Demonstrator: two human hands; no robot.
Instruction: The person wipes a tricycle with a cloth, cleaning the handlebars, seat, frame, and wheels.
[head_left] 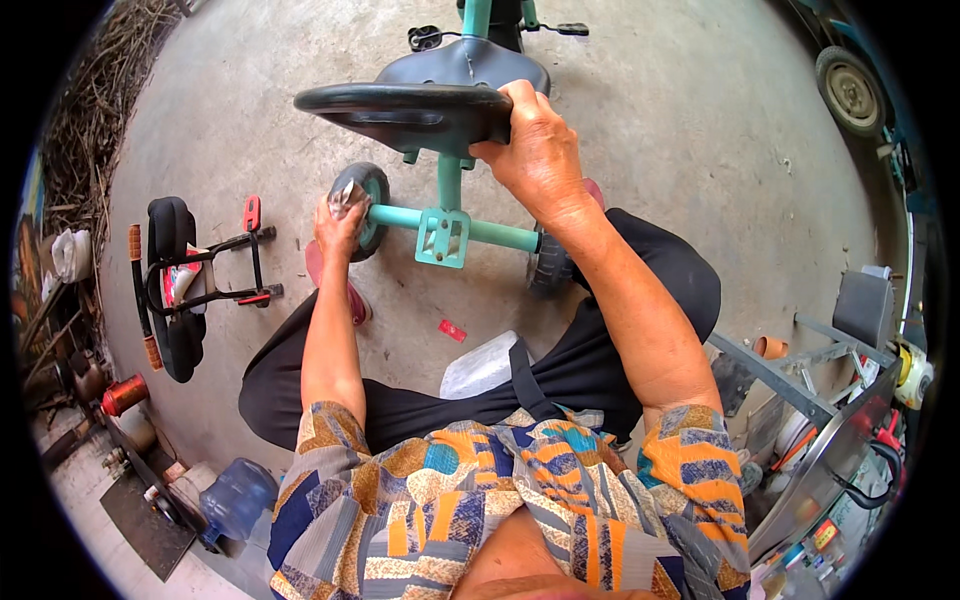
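A child's tricycle with a teal frame (pixel 487 232) and black seat (pixel 400 108) stands in front of me. My right hand (pixel 540 150) is closed round the right end of the seat's raised back edge. Low on the left, my left hand (pixel 338 225) pinches a crumpled greyish rag (pixel 348 197) against the outer side of the left rear wheel (pixel 373 205). A teal bracket (pixel 442 238) sits mid-axle. The right rear wheel (pixel 549 265) is partly hidden behind my right forearm. Pedals (pixel 425 38) show at the far end.
A black folding child seat (pixel 175 285) with orange grips lies on the concrete at left. Dry sticks (pixel 95 130) line the far left. A blue water jug (pixel 238 497) stands lower left; a metal stepladder (pixel 770 375) is at right, and a vehicle wheel (pixel 850 90) far right.
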